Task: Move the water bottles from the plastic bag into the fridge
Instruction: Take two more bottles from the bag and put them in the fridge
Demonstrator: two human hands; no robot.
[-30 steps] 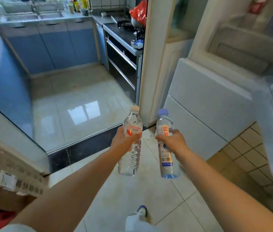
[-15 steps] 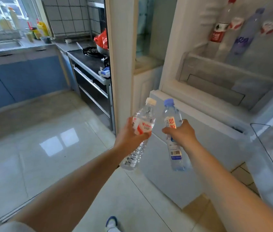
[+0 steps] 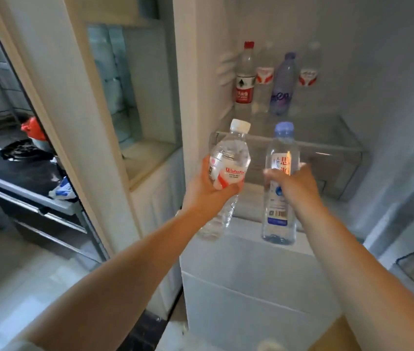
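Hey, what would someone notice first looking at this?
Two clear plastic water bottles held up mid-frame: the left hand grips a white-capped, red-labelled bottle, tilted, and the right hand grips an upright blue-capped bottle. Behind them, four bottles stand in a row on the open fridge's glass shelf.

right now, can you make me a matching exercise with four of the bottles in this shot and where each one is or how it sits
Things:
1. white-capped bottle
2. blue-capped bottle
3. red-capped bottle
4. purple-capped bottle

Places or states:
A. standing on the fridge shelf, furthest left in the row
B. held tilted in the left hand
C. standing on the fridge shelf, between two bottles with red and white labels
D. held upright in the right hand

Pairs: 1-B, 2-D, 3-A, 4-C
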